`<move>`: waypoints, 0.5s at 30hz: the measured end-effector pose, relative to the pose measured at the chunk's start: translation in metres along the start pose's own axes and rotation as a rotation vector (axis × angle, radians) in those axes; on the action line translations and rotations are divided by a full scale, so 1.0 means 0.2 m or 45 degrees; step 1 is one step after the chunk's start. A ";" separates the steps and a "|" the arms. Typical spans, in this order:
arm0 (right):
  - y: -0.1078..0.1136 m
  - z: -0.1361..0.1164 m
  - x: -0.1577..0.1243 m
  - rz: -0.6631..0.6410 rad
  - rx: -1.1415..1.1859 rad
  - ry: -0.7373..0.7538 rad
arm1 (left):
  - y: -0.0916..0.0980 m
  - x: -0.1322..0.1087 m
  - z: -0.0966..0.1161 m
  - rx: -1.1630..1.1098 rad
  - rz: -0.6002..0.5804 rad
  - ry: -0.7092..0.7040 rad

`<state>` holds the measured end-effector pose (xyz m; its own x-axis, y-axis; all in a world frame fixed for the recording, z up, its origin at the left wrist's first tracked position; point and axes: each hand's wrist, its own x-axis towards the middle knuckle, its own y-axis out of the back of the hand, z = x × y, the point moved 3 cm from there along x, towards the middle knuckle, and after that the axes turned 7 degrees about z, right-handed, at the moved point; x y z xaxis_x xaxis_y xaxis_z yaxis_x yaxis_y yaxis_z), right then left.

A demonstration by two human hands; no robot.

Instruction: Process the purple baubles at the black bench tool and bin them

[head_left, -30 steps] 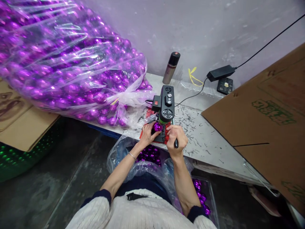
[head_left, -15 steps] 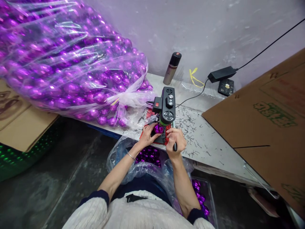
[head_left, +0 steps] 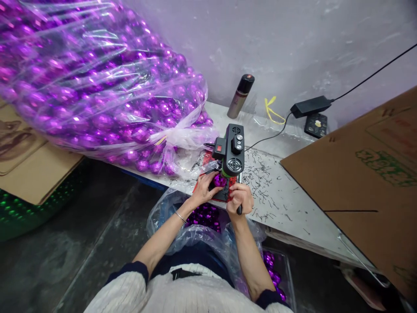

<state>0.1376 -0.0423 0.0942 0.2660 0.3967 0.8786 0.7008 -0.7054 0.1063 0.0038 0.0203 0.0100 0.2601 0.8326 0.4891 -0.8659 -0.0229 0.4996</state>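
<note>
A shiny purple ball (head_left: 219,180) sits under the head of a small black bench drill press (head_left: 235,150) on the table. My left hand (head_left: 204,190) grips the ball from its left side, thumb and fingers around it. My right hand (head_left: 241,198) is closed round the black-tipped lever (head_left: 239,210) at the machine's right. Beneath the ball is the machine's dark base, with red (head_left: 232,181) showing at its edges. The underside of the ball and the tool tip are hidden.
A large clear bag of purple balls (head_left: 97,87) fills the left. Dark shavings (head_left: 263,187) litter the white table (head_left: 293,208). A spray can (head_left: 240,96), a power adapter (head_left: 311,106) and a cardboard box (head_left: 365,174) stand beyond. An open bag with purple balls (head_left: 203,216) hangs below the edge.
The view has shifted slightly, so the scene sits a little lower and to the right. Both hands keep their holds on the ball and the lever.
</note>
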 end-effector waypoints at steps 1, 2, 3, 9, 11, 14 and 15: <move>0.00 0.00 0.00 0.010 0.004 0.002 | 0.00 0.00 0.00 0.003 -0.005 0.006; 0.00 0.01 -0.01 0.017 0.006 0.006 | 0.00 0.00 0.00 0.008 -0.011 0.014; 0.00 0.01 -0.01 0.021 0.008 0.010 | 0.00 0.00 0.00 0.012 -0.016 0.024; -0.01 0.02 -0.01 0.043 0.031 0.052 | 0.00 0.01 0.01 -0.010 -0.010 0.048; -0.02 0.02 -0.01 0.059 0.031 0.049 | 0.00 0.01 0.01 -0.012 -0.015 0.056; -0.03 0.04 -0.03 0.055 0.037 0.104 | 0.00 0.01 0.01 -0.014 -0.011 0.061; -0.03 0.05 -0.04 0.036 0.035 0.148 | 0.00 0.01 0.01 -0.018 -0.003 0.058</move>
<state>0.1376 -0.0356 0.0824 0.2088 0.3047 0.9293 0.7123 -0.6985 0.0690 0.0052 0.0208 0.0111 0.2429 0.8570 0.4545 -0.8712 -0.0134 0.4907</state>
